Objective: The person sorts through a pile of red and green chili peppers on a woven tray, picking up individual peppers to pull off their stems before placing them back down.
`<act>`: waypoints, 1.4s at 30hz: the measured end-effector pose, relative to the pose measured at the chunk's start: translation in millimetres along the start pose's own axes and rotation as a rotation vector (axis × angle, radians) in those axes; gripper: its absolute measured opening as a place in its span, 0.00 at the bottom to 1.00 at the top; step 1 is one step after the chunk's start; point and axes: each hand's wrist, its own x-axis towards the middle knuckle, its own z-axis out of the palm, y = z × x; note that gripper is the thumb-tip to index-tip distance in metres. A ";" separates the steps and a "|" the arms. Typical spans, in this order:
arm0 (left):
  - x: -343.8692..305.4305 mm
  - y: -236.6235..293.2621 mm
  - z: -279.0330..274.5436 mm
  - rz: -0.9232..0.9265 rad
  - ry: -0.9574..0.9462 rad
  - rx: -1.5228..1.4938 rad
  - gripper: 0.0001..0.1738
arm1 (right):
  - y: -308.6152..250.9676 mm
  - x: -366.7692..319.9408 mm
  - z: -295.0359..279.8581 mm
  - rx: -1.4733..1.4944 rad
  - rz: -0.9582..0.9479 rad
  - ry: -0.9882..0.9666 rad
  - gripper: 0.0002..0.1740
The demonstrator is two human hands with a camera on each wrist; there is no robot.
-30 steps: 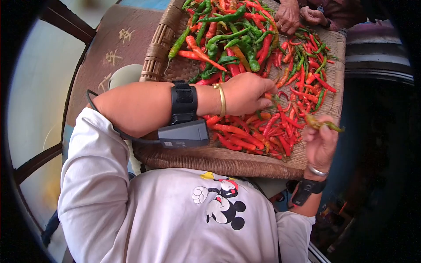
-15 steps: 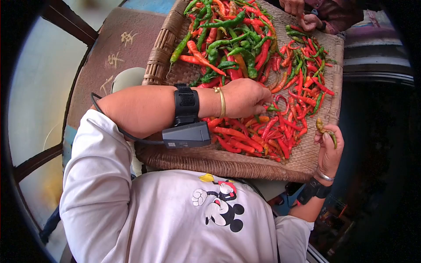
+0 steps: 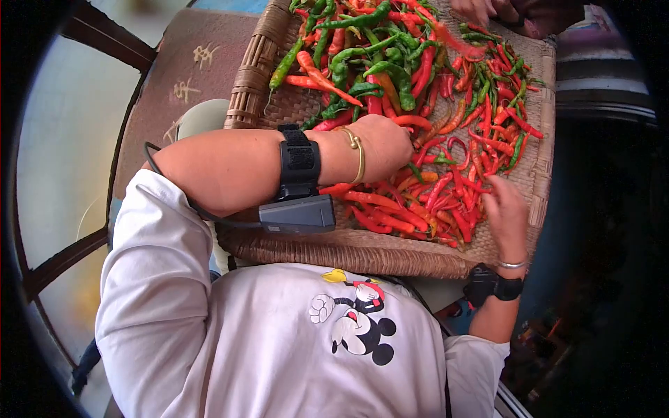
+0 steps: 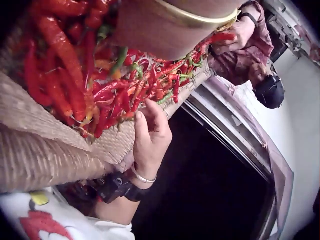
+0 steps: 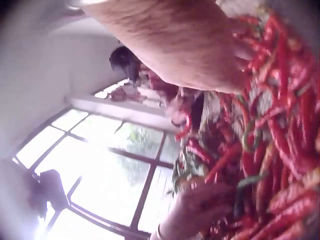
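- Head view: the left hand (image 3: 383,146) is held back-up over the middle of the woven tray (image 3: 362,261), its fingers hidden beneath; whether anything is grasped cannot be told.
- The right hand (image 3: 509,209) is stretched over the tray, near its right rim; finger and thumb are parted, and nothing is seen held.
- Red peppers (image 3: 380,200) are heaped between the left hand and the tray's near rim, close to the right hand's fingertips. Smaller peppers (image 3: 495,145) are strewn toward the tray's right rim; mixed long peppers (image 3: 397,73) are piled in its far-left part.
- Another person's hands (image 3: 481,8) are seen at the tray's far-right corner; near them a blurred red pepper (image 3: 461,45) is shown over the tray.
- Left wrist view: the right hand is seen by the tray's right rim, fingers loosely bent, unloaded, just beside the peppers. Part of the tray is blocked by the left arm's gold bracelet (image 4: 200,21) and skin.
- Right wrist view, blurred: the tray's peppers are partly covered by the right hand. The left hand is set low among them, a green-ended pepper (image 5: 250,181) near its fingers; its grip cannot be read. Beyond the tray, a window (image 5: 115,165) is seen.
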 end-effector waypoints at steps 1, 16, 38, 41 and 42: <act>0.3 -0.1 0.5 0.003 -0.006 0.004 0.10 | -20.1 5.7 5.0 0.047 -0.107 -0.061 0.15; -4.3 1.4 -3.9 0.000 0.071 -0.041 0.10 | -74.7 41.5 43.2 0.202 -0.230 -0.074 0.08; 3.9 7.0 -0.2 -0.043 0.246 -1.103 0.10 | 8.1 9.8 -2.7 0.057 0.342 0.209 0.10; 3.0 5.9 0.6 0.016 0.266 -1.034 0.10 | 15.3 15.1 1.5 -0.131 0.186 0.239 0.15; 2.0 6.5 -1.5 0.002 0.240 -1.063 0.10 | 11.6 18.8 5.5 -0.166 0.008 0.278 0.16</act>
